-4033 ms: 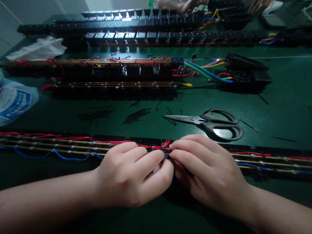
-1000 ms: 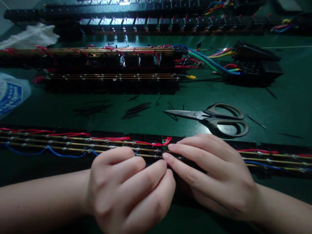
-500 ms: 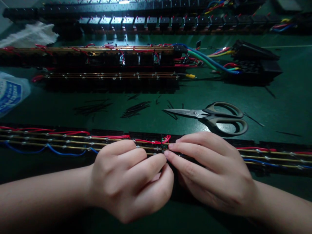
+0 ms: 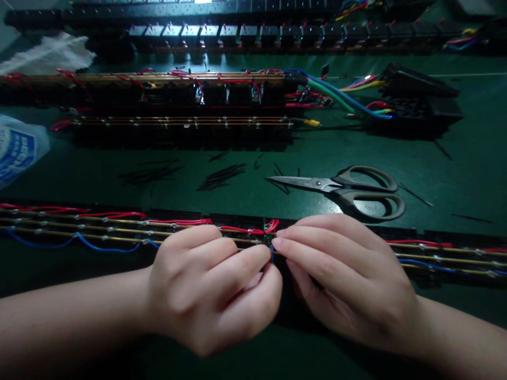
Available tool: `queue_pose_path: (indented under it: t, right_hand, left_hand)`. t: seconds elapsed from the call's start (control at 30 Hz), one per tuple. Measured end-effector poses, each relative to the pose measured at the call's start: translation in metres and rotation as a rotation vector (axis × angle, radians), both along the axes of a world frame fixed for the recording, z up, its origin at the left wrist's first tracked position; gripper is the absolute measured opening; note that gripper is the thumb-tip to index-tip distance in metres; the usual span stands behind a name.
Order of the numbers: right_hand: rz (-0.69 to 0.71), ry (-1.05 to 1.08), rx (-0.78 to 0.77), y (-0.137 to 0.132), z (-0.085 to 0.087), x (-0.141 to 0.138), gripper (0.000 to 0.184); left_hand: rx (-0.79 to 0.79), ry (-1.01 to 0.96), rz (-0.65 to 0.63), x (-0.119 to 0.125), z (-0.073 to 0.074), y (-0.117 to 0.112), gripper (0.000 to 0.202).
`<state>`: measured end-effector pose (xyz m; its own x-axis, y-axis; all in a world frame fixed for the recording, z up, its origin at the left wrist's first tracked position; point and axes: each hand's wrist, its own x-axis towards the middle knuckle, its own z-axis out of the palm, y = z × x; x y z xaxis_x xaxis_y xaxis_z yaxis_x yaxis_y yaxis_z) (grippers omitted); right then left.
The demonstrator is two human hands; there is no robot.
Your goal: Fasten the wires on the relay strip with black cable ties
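A long black socket strip [image 4: 182,230] with brass bars, red wires and blue wires lies across the front of the table, its back wiring facing up. My left hand [image 4: 214,287] is closed in a pinch over its middle. A short bit of blue wire [image 4: 272,253] shows at the pinching fingertips; the rest is hidden. My right hand [image 4: 344,274] reaches in from the right, its index and middle fingers stretched out side by side. Their tips are at a small green circuit board [image 4: 270,238] with red wires, and the thumb is apart below.
Scissors [image 4: 317,183] lie beyond my right hand, handles to the right. Cut black sleeve pieces [image 4: 222,177] are scattered nearby. Behind are another wired strip [image 4: 178,122], a black box [image 4: 428,105] with coloured wires, and a row of black sockets [image 4: 249,34]. A plastic bag [image 4: 19,150] sits left.
My right fingertips have shifted slightly right, away from my left fingertips, and the right thumb has come apart from the fingers. A bit of blue wire now shows between the hands.
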<state>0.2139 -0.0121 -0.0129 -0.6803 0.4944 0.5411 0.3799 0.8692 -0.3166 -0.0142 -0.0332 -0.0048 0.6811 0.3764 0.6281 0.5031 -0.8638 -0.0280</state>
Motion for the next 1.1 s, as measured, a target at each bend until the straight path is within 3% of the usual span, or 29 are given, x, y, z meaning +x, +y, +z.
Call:
queue_pose_path:
  t: [0.33, 0.53, 0.7, 0.9, 1.1]
  right_hand:
    - [-0.04, -0.025, -0.005, 0.0, -0.001, 0.0, 0.025]
    - [-0.04, -0.037, -0.003, 0.0, -0.001, 0.0, 0.026]
    - [-0.025, -0.05, -0.015, 0.001, 0.0, 0.001, 0.027]
    - [-0.043, -0.034, -0.013, -0.001, 0.0, -0.002, 0.024]
    - [-0.053, -0.043, -0.011, 0.0, 0.001, -0.002, 0.022]
  left_hand:
    - [-0.04, 0.029, 0.026, 0.003, 0.001, 0.003, 0.009]
    - [-0.072, -0.013, 0.041, 0.001, -0.002, 0.004, 0.016]
    - [-0.369, -0.096, 0.109, 0.0, -0.002, 0.005, 0.013]
    - [-0.676, -0.077, 0.256, 0.008, 0.016, 0.019, 0.009]
    - [-1.187, -0.179, 0.288, 0.014, 0.022, 0.048, 0.007]
